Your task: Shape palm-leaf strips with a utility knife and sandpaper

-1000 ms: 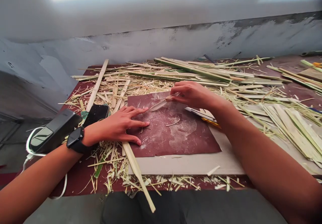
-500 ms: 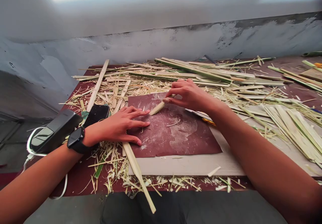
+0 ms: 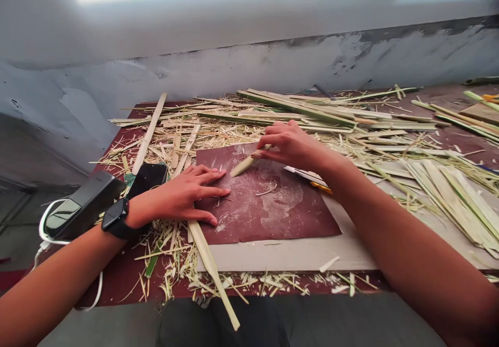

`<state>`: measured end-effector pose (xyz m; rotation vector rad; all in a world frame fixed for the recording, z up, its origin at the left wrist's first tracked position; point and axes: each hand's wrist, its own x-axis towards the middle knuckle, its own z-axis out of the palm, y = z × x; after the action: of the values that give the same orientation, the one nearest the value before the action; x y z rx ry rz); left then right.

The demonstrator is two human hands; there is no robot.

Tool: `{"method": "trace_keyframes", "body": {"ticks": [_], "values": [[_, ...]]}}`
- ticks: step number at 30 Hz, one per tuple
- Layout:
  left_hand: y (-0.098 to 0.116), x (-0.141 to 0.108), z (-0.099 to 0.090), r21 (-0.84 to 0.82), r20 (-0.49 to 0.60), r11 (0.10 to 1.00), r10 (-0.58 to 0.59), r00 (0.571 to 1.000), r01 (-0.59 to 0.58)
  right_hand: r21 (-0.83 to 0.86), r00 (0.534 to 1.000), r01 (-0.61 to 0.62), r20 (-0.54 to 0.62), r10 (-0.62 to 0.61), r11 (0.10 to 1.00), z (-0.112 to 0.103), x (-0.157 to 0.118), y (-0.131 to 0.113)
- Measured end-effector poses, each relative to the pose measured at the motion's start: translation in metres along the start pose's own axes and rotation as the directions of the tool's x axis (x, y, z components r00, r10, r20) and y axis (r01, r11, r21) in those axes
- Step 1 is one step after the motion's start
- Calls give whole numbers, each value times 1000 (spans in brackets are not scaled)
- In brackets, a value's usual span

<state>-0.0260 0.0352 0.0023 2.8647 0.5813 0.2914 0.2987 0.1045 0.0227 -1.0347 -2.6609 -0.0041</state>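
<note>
A reddish-brown sheet of sandpaper, dusted with pale powder, lies on a flat light board. My left hand presses on its left edge with fingers spread, holding nothing. Pinched in my right hand is a short pale bamboo piece, its rounded end touching the sandpaper. Part of that piece is hidden by my fingers. From below my left hand a shaped bamboo strip sticks out past the table's front edge. A cutter knife lies partly behind my right forearm.
Bamboo strips and shavings cover the back of the table. More flat strips lie at the right. A black device with a white cable and a dark phone are at the left. A wall stands behind.
My left hand has drawn back slightly from the bamboo piece's tip. My right hand keeps its pinch on the piece, nearly in the same place. The view has shifted a little.
</note>
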Motion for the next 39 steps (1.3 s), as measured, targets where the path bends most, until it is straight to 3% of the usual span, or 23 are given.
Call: {"method": "trace_keyframes", "body": {"ticks": [4, 11, 17, 22, 29, 34, 39], "values": [[0, 0, 0, -5, -3, 1000, -2, 1000, 2, 20, 998, 55, 31, -56, 998, 4, 4, -11], [0, 0, 0, -5, -1, 1000, 1, 1000, -1, -11, 1000, 9, 14, -8, 1000, 1, -1, 4], [0, 0, 0, -8, 6, 1000, -7, 1000, 7, -86, 997, 70, -9, -71, 994, 3, 2, -6], [-1, 0, 0, -15, 3, 1000, -7, 1000, 8, -76, 999, 37, -12, -38, 996, 2, -1, 1], [-2, -2, 3, -32, -13, 999, -6, 1000, 6, -64, 997, 80, 8, -80, 995, 3, 2, -9], [-2, -1, 2, -30, 3, 999, -16, 1000, 16, -62, 1000, 18, -5, -18, 998, 0, -1, 2], [0, 0, 0, -29, 6, 999, -20, 1000, 21, -48, 998, 60, 11, -59, 997, 4, 2, -9]]}}
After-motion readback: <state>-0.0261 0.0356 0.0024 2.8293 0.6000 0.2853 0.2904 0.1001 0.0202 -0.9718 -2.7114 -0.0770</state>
